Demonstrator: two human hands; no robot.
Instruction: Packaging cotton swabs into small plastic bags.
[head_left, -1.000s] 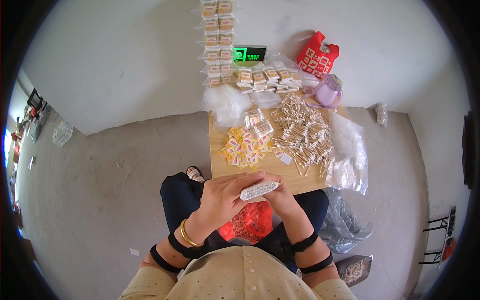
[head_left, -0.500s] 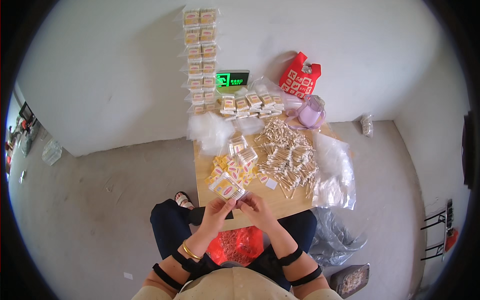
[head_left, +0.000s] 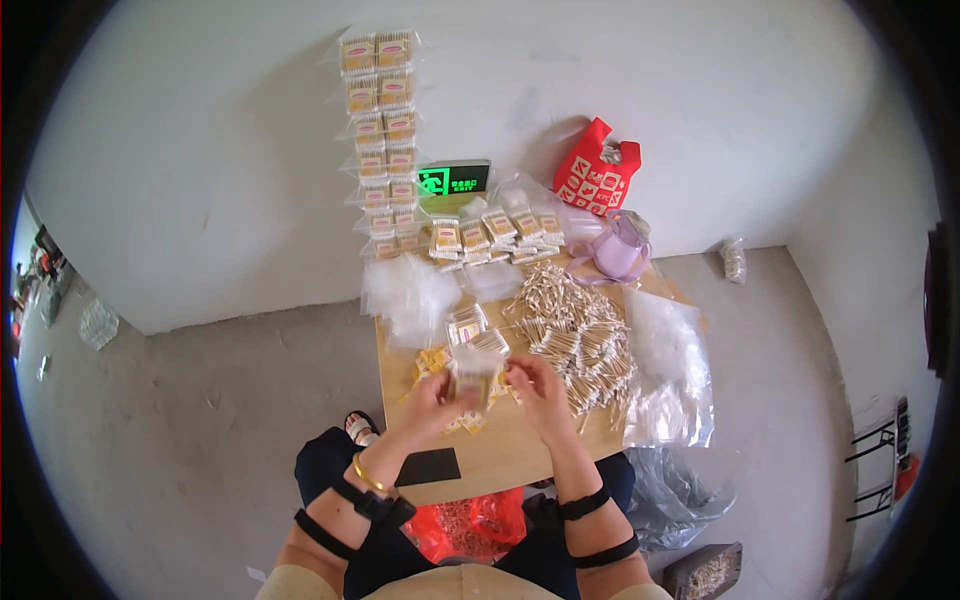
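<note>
My left hand point(head_left: 433, 402) grips a clear packet of cotton swabs point(head_left: 474, 378), upright and smeared by motion, over the near part of the table. Just right of it my right hand point(head_left: 541, 398) has its fingers bent together in a pinch; anything between them is too small to make out. Under the packet lie yellow and white printed cards point(head_left: 430, 362), partly hidden. Two more packs of swabs point(head_left: 466, 325) lie just beyond. Loose cotton swabs point(head_left: 580, 340) form a big heap right of my hands.
Clear plastic bags lie at the left point(head_left: 408, 300) and right point(head_left: 668, 370) of the table. Filled packets point(head_left: 490, 232) sit at the back, beside a tall stack point(head_left: 380, 130). A green exit sign point(head_left: 455, 178), a red bag point(head_left: 597, 172) and a lilac pouch point(head_left: 615, 250) stand near the wall.
The packet has tipped from a slant to upright in my left hand. My right hand has come off it and moved right. The view has shifted slightly.
</note>
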